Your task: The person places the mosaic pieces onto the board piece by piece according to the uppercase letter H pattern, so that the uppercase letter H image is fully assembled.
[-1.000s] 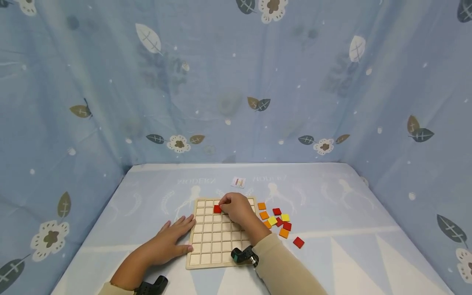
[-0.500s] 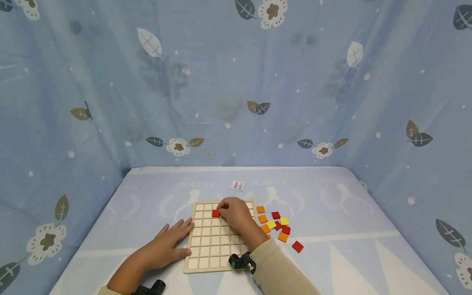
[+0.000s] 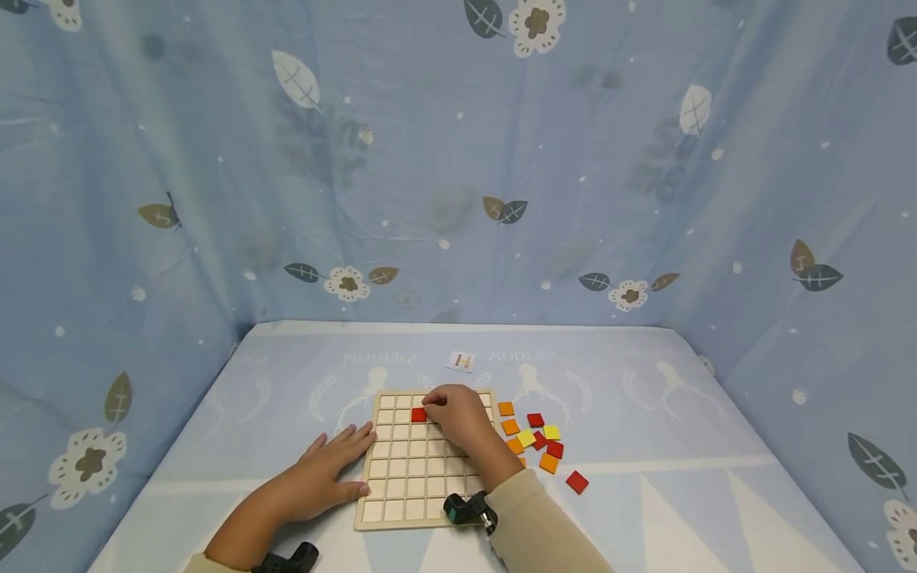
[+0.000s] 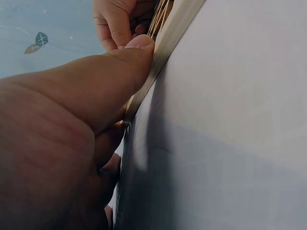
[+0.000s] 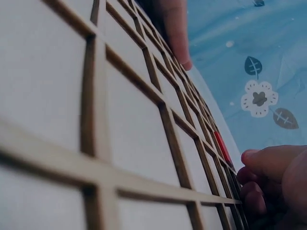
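Note:
A wooden grid board point(image 3: 401, 525) lies on the table; one red tile point(image 3: 419, 415) sits in its second row from the far edge. My left hand point(image 3: 324, 479) rests with extended fingers against the board's left side, the thumb point(image 4: 140, 42) on its edge in the left wrist view. Over the far part of the board is my right hand point(image 3: 464, 420), fingers curled beside the red tile's right side. In the right wrist view, the thumb and bent fingers point(image 5: 254, 199) are close to the red tile point(image 5: 222, 147); whether they pinch anything is hidden.
Loose orange point(image 3: 506, 408), yellow point(image 3: 551, 432) and red tiles point(image 3: 576, 482) lie right of the board. A small printed card point(image 3: 462, 362) lies beyond its far edge. Patterned blue cloth point(image 3: 444, 159) hangs around the table's back and sides. A black device point(image 3: 466, 509) is on my right wrist.
The head view has shifted slightly. Both hands stay nearly where they were on the board, and the red tile remains in the same cell.

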Available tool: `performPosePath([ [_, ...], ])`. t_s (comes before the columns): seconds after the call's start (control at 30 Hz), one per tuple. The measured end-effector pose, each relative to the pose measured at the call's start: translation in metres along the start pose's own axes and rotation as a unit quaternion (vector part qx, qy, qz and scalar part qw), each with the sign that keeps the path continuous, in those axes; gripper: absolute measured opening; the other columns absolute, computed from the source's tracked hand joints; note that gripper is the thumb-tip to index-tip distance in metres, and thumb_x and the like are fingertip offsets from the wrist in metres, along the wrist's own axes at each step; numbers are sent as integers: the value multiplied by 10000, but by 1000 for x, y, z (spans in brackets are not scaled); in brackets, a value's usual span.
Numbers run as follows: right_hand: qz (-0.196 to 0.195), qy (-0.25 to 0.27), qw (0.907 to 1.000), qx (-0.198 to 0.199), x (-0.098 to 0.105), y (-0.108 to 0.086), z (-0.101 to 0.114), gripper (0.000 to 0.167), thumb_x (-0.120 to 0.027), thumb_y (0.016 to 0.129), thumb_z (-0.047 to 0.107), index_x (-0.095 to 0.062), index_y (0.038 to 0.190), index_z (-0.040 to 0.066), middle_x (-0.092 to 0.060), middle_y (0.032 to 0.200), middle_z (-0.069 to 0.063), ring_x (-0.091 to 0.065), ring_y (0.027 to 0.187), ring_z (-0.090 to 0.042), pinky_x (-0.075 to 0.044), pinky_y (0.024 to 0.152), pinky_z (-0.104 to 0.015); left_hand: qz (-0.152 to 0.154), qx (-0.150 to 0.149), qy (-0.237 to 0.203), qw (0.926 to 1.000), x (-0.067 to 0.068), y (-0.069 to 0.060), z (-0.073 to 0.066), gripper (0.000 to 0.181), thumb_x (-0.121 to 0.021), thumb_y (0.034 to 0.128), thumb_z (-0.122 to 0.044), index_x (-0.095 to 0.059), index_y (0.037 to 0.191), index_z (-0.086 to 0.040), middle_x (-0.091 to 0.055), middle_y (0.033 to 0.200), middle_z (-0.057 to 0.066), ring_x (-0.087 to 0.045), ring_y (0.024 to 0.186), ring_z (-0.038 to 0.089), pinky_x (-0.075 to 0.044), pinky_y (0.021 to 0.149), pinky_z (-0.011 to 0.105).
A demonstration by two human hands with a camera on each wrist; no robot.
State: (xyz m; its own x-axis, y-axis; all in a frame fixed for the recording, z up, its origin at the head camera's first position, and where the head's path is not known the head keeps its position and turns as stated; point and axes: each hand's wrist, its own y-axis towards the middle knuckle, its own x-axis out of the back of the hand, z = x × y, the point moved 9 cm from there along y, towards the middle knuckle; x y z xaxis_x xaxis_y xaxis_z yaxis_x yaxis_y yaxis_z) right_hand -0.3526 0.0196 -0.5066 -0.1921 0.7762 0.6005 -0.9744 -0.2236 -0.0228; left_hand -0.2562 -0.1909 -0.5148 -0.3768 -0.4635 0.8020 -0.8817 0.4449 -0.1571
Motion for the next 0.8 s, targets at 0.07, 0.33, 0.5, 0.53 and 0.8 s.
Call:
performPosePath([
  [0.07, 8, 90, 10000, 10, 2, -1, -2, 115, -699, 1026, 282, -795, 1086, 259, -732, 1058, 92, -649, 939, -144, -568, 819, -391, 21, 16, -29, 10000, -1, 1, 0, 877, -716, 949, -531, -339, 1655, -172, -208, 1750, 15, -124, 1622, 390, 29, 1257, 684],
  [0.33, 85, 41, 9996, 266, 31, -7, -4, 154, -693, 1033, 304, -772, 1130, 215, -705, 1036, 59, -626, 878, -153, -551, 760, -362, 45, -21, -27, 10000, 4, -2, -4, 892, -724, 945, -520, -333, 1655, -148, -208, 1751, 42, -119, 1618, 409, 32, 1245, 716],
  [0.5, -195, -106, 9998, -15, 74, -14, -19, 136, -699, 1029, 301, -775, 1103, 215, -704, 1034, 26, -631, 859, -178, -554, 732, -362, -33, -60, -39, 10000, 8, -4, -5, 893, -723, 943, -527, -337, 1654, -148, -212, 1750, 51, -122, 1616, 417, 33, 1239, 731],
  [0.53, -263, -146, 9995, -111, 82, -16, -25, 131, -701, 1028, 301, -774, 1096, 218, -705, 1032, 26, -635, 856, -176, -556, 727, -355, -24, -64, -43, 10000, 8, -4, -5, 893, -722, 944, -526, -336, 1655, -147, -210, 1751, 52, -121, 1616, 418, 33, 1238, 731],
  [0.8, -505, -547, 9928, -935, 123, -37, -75, 141, -733, 1004, 283, -757, 1122, 209, -693, 1018, -10, -627, 828, -187, -563, 701, -319, 31, -125, -50, 9999, 3, -2, -3, 886, -713, 949, -531, -346, 1649, -131, -236, 1743, 65, -131, 1612, 426, 27, 1243, 713],
])
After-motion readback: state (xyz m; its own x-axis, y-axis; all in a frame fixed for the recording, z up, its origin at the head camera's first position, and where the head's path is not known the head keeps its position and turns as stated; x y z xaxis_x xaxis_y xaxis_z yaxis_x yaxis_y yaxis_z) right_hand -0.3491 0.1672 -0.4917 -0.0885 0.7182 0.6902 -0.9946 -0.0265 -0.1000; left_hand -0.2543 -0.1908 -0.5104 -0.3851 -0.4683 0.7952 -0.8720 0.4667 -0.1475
